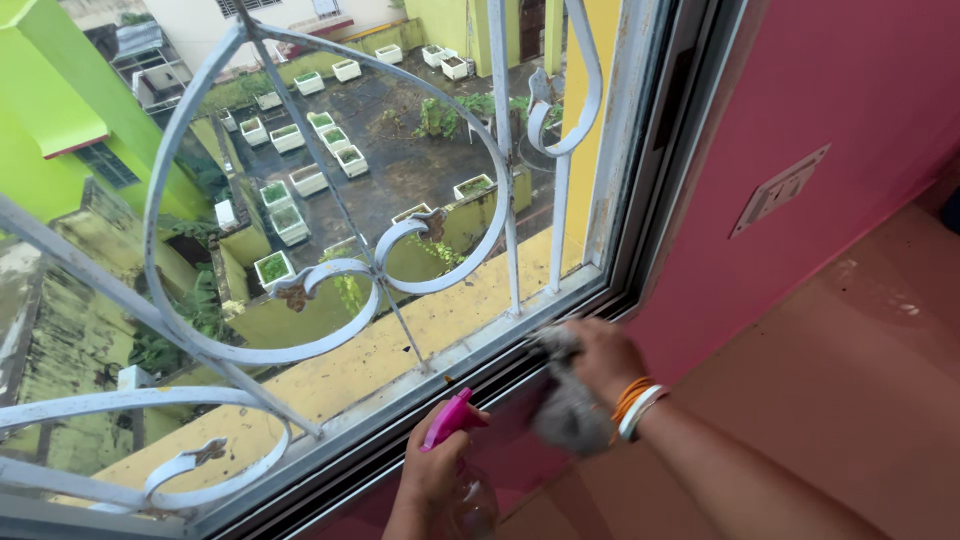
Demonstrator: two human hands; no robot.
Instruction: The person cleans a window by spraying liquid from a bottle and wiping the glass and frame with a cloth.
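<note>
Presently, the head view looks down at a window sill (470,345) with a white scrolled metal grille (330,270) beyond it and a pink wall (840,120) to the right.

Right hand (597,355): closed around a grey cloth (565,405), pressed onto the lower window track at the sill's right end, near the frame corner. Orange and white bangles (635,405) sit on that wrist. The cloth is bunched, part hanging below the hand.

Left hand (432,465): wrapped around a clear spray bottle (470,500) with a pink trigger head (448,418), held just below the sill, nozzle pointing up towards the track. It is near the cloth but not touching it.

Judgement on the step in hand: wiping the track would go best with the cloth pushed flat into the groove and drawn along its length, and the bottle kept upright and clear of the wiping path.

Limits of observation: the right hand and cloth are motion-blurred, so finger placement cannot be made out. The bottle's lower body is cut off by the frame edge, and its fill level cannot be told. Whether the sliding pane is open or merely clean is unclear. A switch plate (780,190) on the wall shows no readable detail. Planter boxes (290,135) lie on a rooftop well below.
</note>
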